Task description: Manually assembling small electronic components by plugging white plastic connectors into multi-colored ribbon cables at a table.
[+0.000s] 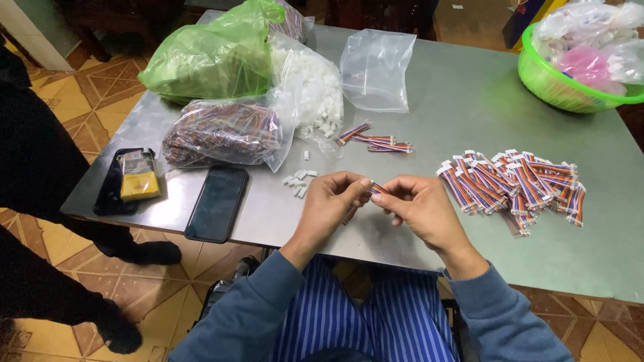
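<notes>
Over the near edge of a grey metal table (463, 107), my left hand (330, 201) and my right hand (421, 206) meet fingertip to fingertip. Between them they pinch one short multicoloured ribbon cable (377, 189). Right of my hands lies a heap of finished ribbon cables with white plugs (516, 182). A few loose white plastic connectors (298, 181) lie just left of my left hand. A few bare ribbon cables (376, 139) rest further back.
A clear bag of ribbon cables (221, 133), a bag of white connectors (315, 87), a green bag (208, 57) and an empty clear bag (377, 67) sit at the back. A black phone (217, 202), a second phone under a yellow packet (137, 175), a green basket (570, 87) also stand here. A person in dark clothes (33, 201) stands left.
</notes>
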